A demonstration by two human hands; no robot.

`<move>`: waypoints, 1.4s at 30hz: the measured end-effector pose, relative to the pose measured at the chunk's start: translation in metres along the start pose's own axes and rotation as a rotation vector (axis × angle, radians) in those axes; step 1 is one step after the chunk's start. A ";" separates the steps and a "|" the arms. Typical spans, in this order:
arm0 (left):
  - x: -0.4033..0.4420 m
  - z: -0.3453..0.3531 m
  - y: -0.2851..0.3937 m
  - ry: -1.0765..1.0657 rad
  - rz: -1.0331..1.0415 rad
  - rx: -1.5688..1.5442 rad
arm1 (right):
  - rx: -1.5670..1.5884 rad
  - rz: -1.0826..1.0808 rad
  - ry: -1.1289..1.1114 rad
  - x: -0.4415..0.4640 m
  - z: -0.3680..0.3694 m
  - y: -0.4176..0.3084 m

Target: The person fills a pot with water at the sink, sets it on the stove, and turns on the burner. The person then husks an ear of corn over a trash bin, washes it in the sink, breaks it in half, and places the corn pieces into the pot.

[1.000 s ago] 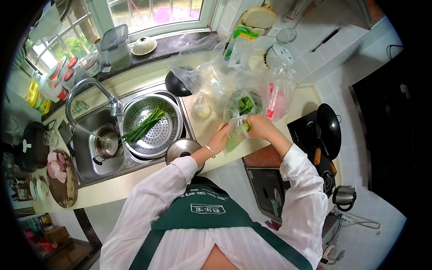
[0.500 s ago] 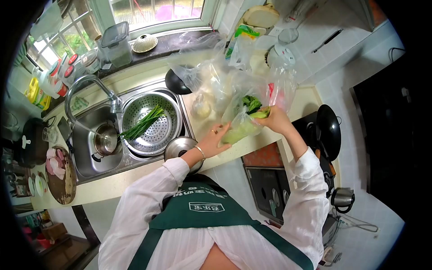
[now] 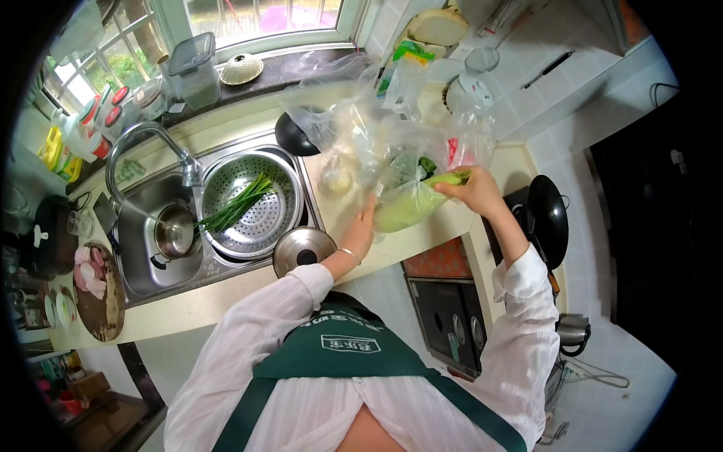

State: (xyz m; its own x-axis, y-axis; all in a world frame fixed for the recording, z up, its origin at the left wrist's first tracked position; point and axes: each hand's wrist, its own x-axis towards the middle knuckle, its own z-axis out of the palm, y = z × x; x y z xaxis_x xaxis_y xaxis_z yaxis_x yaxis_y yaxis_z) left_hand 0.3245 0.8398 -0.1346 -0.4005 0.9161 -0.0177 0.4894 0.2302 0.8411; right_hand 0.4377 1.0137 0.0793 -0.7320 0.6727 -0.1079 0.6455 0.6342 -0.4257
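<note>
My right hand (image 3: 480, 192) is closed around the end of a long pale-green vegetable (image 3: 425, 197), whose exact kind I cannot make out. Most of its length lies in or against a clear plastic bag (image 3: 411, 167). Dark green leaves (image 3: 427, 166) show through the plastic just behind. My left hand (image 3: 360, 232) is at the bag's near left side, fingers stretched out and together, touching or almost touching it. A steel pot lid (image 3: 303, 248) lies beside my left wrist.
Left of my hands, a steel colander (image 3: 263, 218) with green stalks (image 3: 239, 202) sits over the sink (image 3: 139, 275). Water runs into a small pot (image 3: 175, 232). Raw meat lies on a round chopping board (image 3: 103, 313). More plastic bags (image 3: 361, 135) crowd the back counter; a wok (image 3: 547, 218) stands right.
My right hand has moved slightly right, and more of the pale-green vegetable shows. The left hand has turned, its fingers now straighter along the bag's side.
</note>
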 end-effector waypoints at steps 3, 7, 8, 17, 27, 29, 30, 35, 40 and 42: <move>-0.002 -0.017 0.000 -0.063 0.009 0.124 | 0.071 -0.018 -0.009 0.009 -0.015 -0.001; 0.004 -0.039 0.007 -0.183 -0.068 0.218 | 0.129 -0.105 0.051 0.009 -0.056 -0.018; 0.004 -0.039 0.003 -0.184 -0.067 0.218 | 0.130 -0.105 0.052 0.004 -0.069 -0.026; 0.046 -0.008 0.010 0.119 0.132 -0.057 | 0.178 -0.001 0.251 -0.040 -0.152 -0.059; 0.065 0.010 -0.015 -0.311 -0.359 -0.718 | 0.261 0.076 0.242 -0.052 -0.142 -0.029; 0.066 0.020 -0.025 -0.342 -0.446 -0.783 | 0.251 0.097 0.209 -0.047 -0.138 -0.032; 0.079 0.038 -0.052 -0.355 -0.369 -0.593 | 0.251 0.099 0.207 -0.043 -0.137 -0.031; 0.077 0.041 -0.065 -0.297 -0.405 -0.391 | 0.207 0.029 0.181 -0.031 -0.127 -0.052; 0.041 0.020 -0.054 -0.178 -0.162 -0.432 | 0.126 -0.109 0.169 -0.025 -0.132 -0.082; 0.015 -0.025 -0.022 -0.232 -0.225 -0.303 | 0.100 -0.190 0.142 -0.027 -0.130 -0.114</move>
State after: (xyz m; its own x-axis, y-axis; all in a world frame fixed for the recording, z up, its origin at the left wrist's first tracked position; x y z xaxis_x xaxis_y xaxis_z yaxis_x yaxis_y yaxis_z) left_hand 0.2885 0.8399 -0.1395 -0.2696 0.9116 -0.3103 0.1470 0.3574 0.9223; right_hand 0.4122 0.9730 0.2479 -0.7958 0.5961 0.1069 0.4691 0.7184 -0.5136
